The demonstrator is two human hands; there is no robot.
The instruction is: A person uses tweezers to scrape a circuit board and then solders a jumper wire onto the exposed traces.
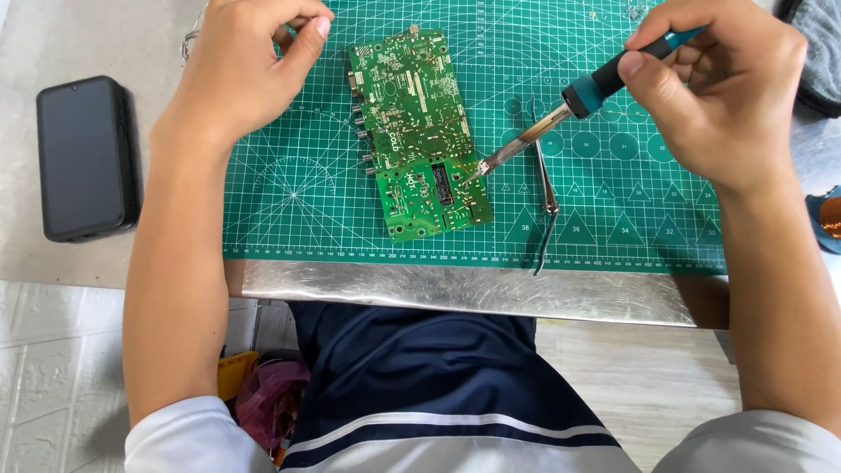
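Observation:
A green circuit board [419,131] lies on a green cutting mat [298,184]. My right hand [718,88] grips a soldering iron [578,101] with a teal and black handle; its metal tip touches the board's right edge near a black chip. My left hand [250,66] rests at the mat's upper left, beside the board, fingers curled with thumb and forefinger pinched together; whether it pinches something is hidden. Metal tweezers [545,188] lie on the mat just right of the board, under the iron's shaft.
A black phone [86,158] lies face up on the grey tabletop left of the mat. The table's shiny metal front edge [455,293] runs below the mat. A dark cloth [819,52] and a brass-coloured object [830,219] sit at the right edge.

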